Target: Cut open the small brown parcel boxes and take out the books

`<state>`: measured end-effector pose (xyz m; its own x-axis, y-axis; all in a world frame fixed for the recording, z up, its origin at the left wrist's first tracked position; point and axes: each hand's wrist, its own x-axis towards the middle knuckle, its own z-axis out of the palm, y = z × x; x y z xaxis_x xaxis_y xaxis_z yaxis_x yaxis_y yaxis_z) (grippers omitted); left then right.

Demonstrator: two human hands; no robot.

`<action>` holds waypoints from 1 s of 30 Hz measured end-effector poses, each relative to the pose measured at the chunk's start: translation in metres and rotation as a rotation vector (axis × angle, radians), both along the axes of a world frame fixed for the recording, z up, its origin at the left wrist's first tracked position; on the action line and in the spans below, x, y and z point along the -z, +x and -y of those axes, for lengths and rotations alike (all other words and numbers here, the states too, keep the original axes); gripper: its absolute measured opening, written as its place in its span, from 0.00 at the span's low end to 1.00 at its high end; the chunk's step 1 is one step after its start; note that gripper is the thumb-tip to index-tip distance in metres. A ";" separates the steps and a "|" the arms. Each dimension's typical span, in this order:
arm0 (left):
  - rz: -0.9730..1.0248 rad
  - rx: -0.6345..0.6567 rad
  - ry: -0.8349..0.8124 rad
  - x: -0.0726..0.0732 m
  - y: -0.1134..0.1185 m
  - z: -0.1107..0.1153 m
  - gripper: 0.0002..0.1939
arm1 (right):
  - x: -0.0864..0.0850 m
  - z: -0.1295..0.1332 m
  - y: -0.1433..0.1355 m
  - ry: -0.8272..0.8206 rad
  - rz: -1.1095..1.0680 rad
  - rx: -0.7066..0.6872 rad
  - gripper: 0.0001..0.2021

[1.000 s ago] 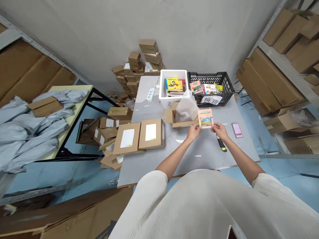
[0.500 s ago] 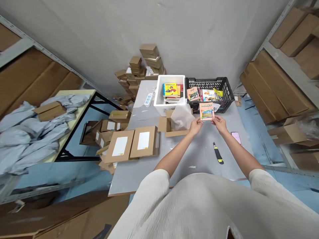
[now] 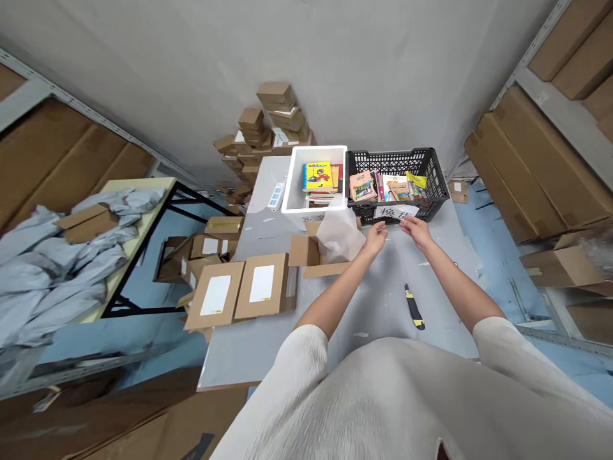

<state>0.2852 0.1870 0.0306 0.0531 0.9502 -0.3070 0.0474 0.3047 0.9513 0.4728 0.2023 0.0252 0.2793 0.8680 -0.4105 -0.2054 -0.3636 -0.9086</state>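
Note:
My left hand (image 3: 375, 237) is above the table, just right of the open cardboard box (image 3: 305, 250) with white wrapping (image 3: 339, 233) in it. Its fingers are apart and hold nothing. My right hand (image 3: 416, 231) is in front of the black crate (image 3: 433, 204), fingers parted, with nothing in them. Several books stand in the crate, among them a small orange-covered book (image 3: 399, 190) lying on a white one. A paper label (image 3: 395, 212) with handwriting hangs on the crate's front. The white bin (image 3: 291, 191) to its left holds a yellow book (image 3: 318, 176) on a stack.
A box cutter (image 3: 414, 308) lies on the grey table (image 3: 249, 358) before me. Two closed cartons (image 3: 262, 285) with white labels sit at the left. Stacked cartons (image 3: 280, 105) rise behind. Grey bags (image 3: 52, 255) cover a side table.
The small orange book has left both hands and now lies in the black crate. My fingers have opened. The view has shifted slightly, and the phone at the right is now mostly hidden.

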 end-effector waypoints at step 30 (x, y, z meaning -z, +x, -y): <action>-0.538 -0.445 -0.114 -0.002 -0.244 0.097 0.43 | 0.015 0.077 -0.149 0.214 0.724 -0.458 0.44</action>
<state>0.0414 0.0904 0.0330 -0.5199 0.8070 -0.2802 0.3503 0.5006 0.7917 0.3238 0.1256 0.0099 0.0136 0.9964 -0.0833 0.5712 -0.0761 -0.8173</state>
